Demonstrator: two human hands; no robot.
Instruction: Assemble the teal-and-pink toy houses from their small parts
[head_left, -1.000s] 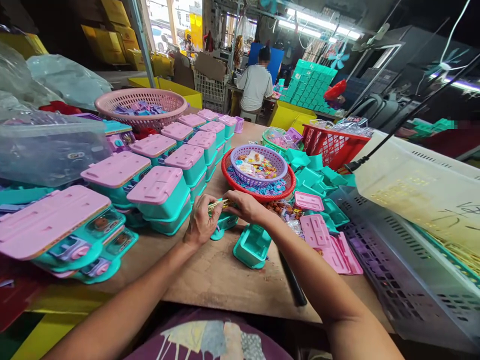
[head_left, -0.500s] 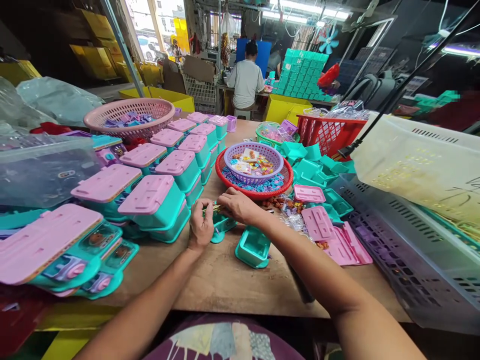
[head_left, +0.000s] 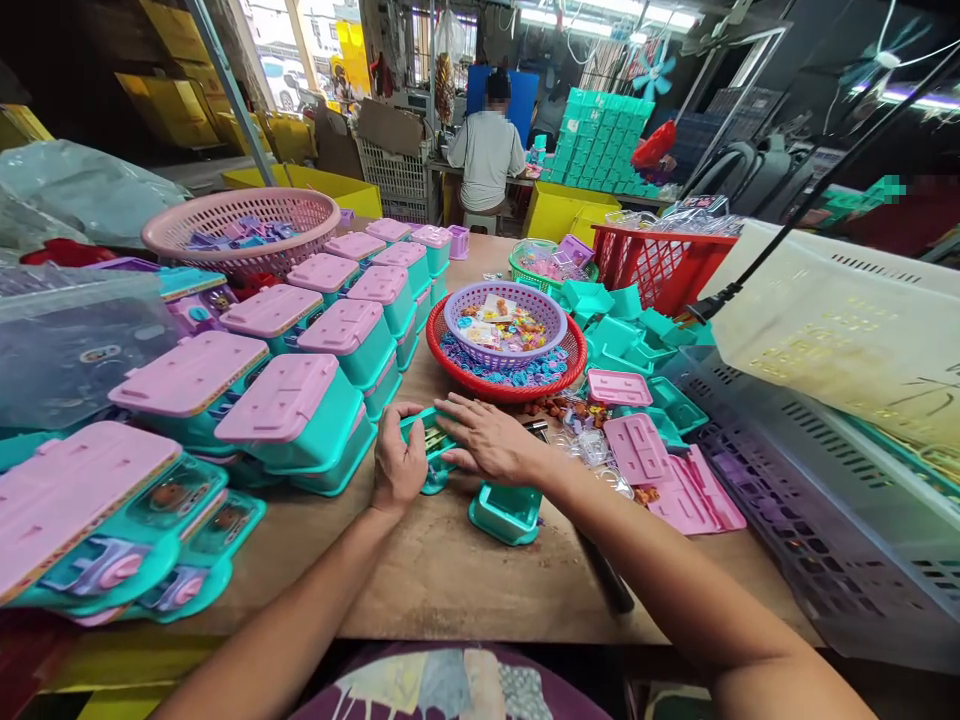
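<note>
The small green box (head_left: 426, 416) sits just on the near side of the round red basket (head_left: 574, 358), and thin gold pieces (head_left: 435, 438) now lie inside it — half a second ago they were up between the fingertips. The left hand (head_left: 401, 460) has closed on the box's left wall. The right hand (head_left: 487, 440), which was pinching then, has loosened and spread, its fingers stretched straight over the box's right side. Nearer the worker than the red basket stands an open green tub (head_left: 504, 527), partly under the right wrist. A purple basket (head_left: 495, 357) of little packets rests inside the red one. To the red basket's right lie pink lids (head_left: 637, 445); to its left run rows of pink-topped boxes (head_left: 341, 325) — and far behind it a person in a pale shirt (head_left: 487, 165) sits, back turned.
</note>
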